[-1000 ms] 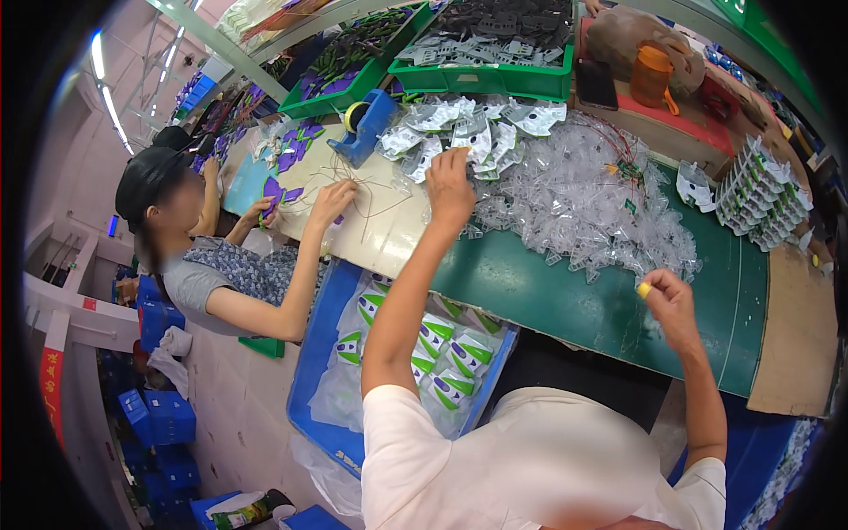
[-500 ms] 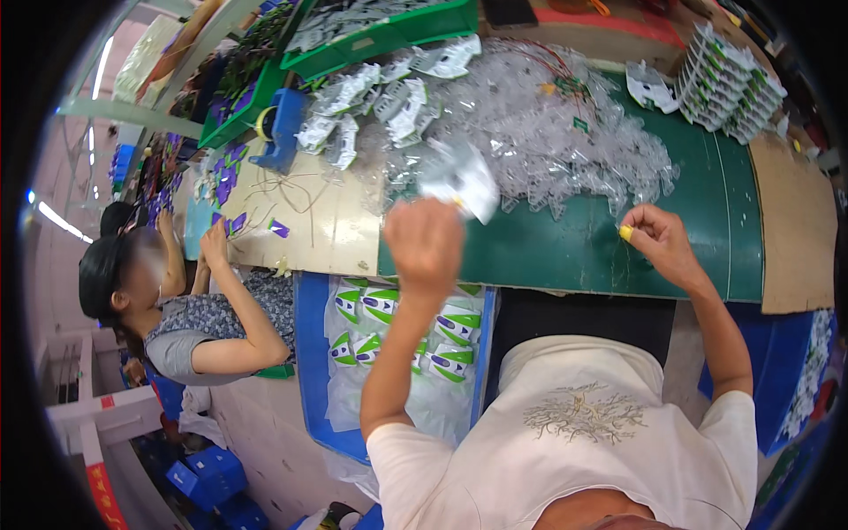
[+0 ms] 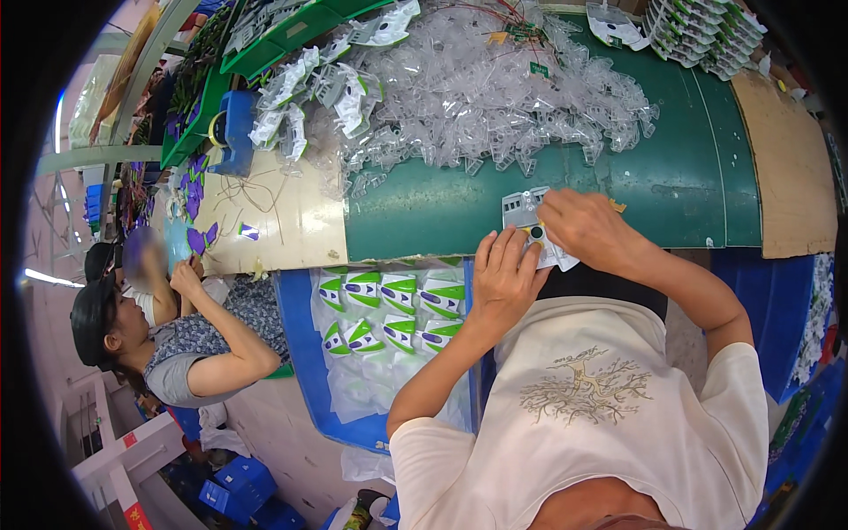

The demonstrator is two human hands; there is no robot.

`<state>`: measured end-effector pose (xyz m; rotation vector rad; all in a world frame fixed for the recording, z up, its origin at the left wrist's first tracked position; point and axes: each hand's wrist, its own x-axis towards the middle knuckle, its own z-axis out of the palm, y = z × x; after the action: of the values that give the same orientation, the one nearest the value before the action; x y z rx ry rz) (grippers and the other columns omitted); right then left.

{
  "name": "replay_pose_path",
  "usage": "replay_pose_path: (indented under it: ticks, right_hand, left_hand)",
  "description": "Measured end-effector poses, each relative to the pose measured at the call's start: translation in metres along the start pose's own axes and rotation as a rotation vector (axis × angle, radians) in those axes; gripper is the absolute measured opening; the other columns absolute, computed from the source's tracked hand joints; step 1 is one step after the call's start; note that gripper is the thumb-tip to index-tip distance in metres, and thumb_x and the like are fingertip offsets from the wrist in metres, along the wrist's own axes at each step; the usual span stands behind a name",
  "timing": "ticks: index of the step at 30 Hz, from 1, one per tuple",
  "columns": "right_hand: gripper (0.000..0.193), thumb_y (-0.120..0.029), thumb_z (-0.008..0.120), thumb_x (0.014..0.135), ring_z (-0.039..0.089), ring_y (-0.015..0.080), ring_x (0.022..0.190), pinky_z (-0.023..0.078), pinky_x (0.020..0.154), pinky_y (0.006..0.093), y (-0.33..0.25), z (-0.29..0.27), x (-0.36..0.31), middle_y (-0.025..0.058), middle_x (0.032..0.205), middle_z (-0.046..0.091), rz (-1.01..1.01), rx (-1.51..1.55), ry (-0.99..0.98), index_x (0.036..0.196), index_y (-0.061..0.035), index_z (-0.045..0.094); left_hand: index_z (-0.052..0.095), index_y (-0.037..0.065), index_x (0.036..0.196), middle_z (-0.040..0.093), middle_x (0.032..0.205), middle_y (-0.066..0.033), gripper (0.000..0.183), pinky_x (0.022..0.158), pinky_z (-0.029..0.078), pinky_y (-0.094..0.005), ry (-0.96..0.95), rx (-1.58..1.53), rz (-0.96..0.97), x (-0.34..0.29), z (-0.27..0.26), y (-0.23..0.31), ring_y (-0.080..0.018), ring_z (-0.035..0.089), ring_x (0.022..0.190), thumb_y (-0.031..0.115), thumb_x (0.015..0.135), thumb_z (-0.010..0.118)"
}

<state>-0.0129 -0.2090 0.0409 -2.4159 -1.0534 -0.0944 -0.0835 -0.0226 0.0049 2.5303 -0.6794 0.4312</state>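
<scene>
Both my hands meet at the near edge of the green table point(image 3: 671, 190). Between them is a clear plastic blister pack point(image 3: 523, 212) with a white card and a small yellow-and-dark round part in it. My left hand point(image 3: 505, 281) grips the pack's lower left side from beneath. My right hand point(image 3: 587, 231) covers its right side, fingers pressed onto it. A big heap of empty clear blister shells point(image 3: 495, 106) lies on the table just beyond my hands.
A blue bin point(image 3: 300, 371) lined with plastic holds several green-and-white packed items at my left knee. A co-worker point(image 3: 177, 340) sits to the left at a beige board point(image 3: 283, 221) with purple pieces. Green trays point(image 3: 291, 26), stacked packs point(image 3: 698, 31) and cardboard point(image 3: 786, 168) lie around.
My left hand has come down from the heap with a clear pack to the table's near edge. My right hand has moved left onto it, bringing the yellow part.
</scene>
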Motion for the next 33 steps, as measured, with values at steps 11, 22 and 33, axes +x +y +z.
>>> replay_pose_path:
  ticks: [11,22,33]
  right_hand:
    - [0.025,-0.002,0.060,0.078,0.064,0.0289,0.083,0.052,0.065,0.0402,-0.003,-0.025,0.016,0.0114,0.096,0.057,-0.035,-0.051,-0.118,0.102,-0.0019,0.063]
    - [0.024,-0.001,0.058,0.081,0.066,0.0321,0.083,0.052,0.065,0.0450,-0.008,-0.013,-0.011,0.0106,0.098,0.058,0.007,0.034,-0.187,0.104,-0.0044,0.065]
    - [0.026,-0.002,0.058,0.082,0.066,0.0315,0.085,0.050,0.062,0.0477,0.015,-0.030,-0.017,0.0098,0.099,0.057,0.042,0.035,-0.215,0.107,-0.0066,0.065]
  left_hand:
    - [0.064,0.001,0.101,0.066,0.097,-0.0157,0.022,0.075,0.049,-0.0421,0.313,-0.219,-0.108,0.109,-0.028,-0.073,-0.0362,0.062,0.088,0.006,0.081,0.072]
    - [0.062,0.003,0.118,0.062,0.097,-0.0092,0.039,0.077,0.048,-0.0383,0.236,0.135,-0.093,0.106,0.008,-0.050,-0.0282,0.058,0.090,0.010,0.080,0.069]
    - [0.062,-0.001,0.119,0.064,0.110,-0.0147,0.042,0.079,0.052,-0.0367,0.138,0.111,0.047,0.022,-0.028,-0.046,-0.0291,0.065,0.092,-0.004,0.077,0.061]
